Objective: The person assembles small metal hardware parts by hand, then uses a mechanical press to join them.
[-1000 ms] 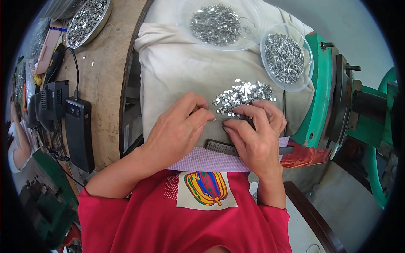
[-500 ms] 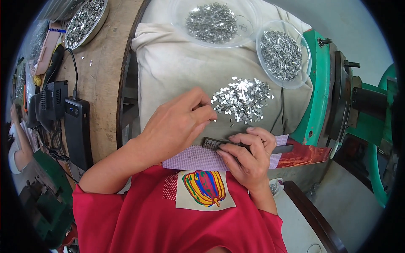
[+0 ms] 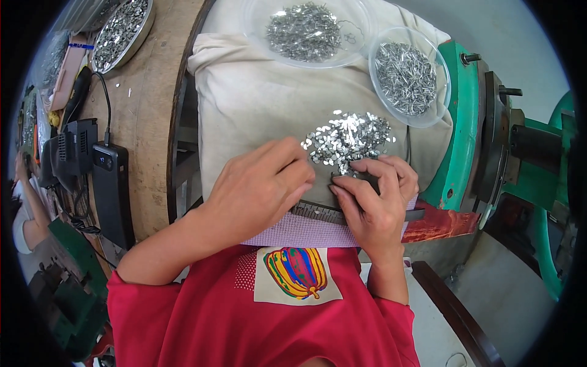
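My left hand [image 3: 260, 186] hovers above the cloth with its fingers curled and pinched; what sits between the fingertips is hidden. My right hand [image 3: 380, 199] reaches to the near edge of a heap of small shiny metal flakes [image 3: 351, 137]. Its thumb and index fingertips come together there, on something too small to make out. Below both hands lies a dark slotted metal strip [image 3: 318, 211], partly covered by my right hand, with a flat dark end showing at the right. The strip rests at the edge of a purple woven cloth [image 3: 287, 231].
Two clear plastic bowls, a larger one [image 3: 244, 27] and a smaller one [image 3: 444, 101], hold metal pins on the beige cloth [image 3: 238, 104]. A green machine [image 3: 465, 122] stands at right. On the wooden table [image 3: 147, 104] lie a black power bank [image 3: 113, 196] and a dish of flakes [image 3: 147, 27].
My right hand has left the slotted strip and moved up to the flakes' near edge, uncovering more of the strip. My left hand has shifted slightly, staying pinched.
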`<control>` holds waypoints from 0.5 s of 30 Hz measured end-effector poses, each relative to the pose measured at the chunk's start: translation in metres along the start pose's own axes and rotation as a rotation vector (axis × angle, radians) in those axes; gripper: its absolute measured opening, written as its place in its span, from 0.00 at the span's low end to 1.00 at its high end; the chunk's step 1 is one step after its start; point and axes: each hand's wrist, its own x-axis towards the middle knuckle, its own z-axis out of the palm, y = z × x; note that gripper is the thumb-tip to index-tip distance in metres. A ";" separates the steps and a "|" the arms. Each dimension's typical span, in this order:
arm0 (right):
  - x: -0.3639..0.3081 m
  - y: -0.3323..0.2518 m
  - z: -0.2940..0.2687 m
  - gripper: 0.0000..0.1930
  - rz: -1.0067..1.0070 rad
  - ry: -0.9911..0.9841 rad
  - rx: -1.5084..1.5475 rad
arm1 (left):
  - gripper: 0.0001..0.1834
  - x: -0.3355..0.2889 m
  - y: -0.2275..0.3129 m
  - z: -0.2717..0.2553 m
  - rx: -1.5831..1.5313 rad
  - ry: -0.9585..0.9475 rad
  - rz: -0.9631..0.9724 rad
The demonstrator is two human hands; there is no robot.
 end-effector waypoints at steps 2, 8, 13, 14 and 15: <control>0.002 -0.001 0.000 0.10 -0.001 -0.003 -0.002 | 0.10 -0.007 0.006 -0.004 -0.017 0.000 0.009; 0.007 -0.005 -0.001 0.09 -0.026 -0.044 0.022 | 0.11 -0.021 0.011 0.011 -0.063 0.000 0.055; 0.008 -0.006 0.003 0.09 -0.008 -0.028 0.043 | 0.12 -0.023 0.010 0.020 -0.029 0.008 0.079; 0.007 -0.006 0.004 0.09 -0.009 -0.013 0.022 | 0.13 -0.024 0.009 0.020 -0.031 0.011 0.080; 0.007 -0.007 0.006 0.10 -0.010 0.001 0.002 | 0.13 -0.024 0.008 0.020 -0.033 0.014 0.080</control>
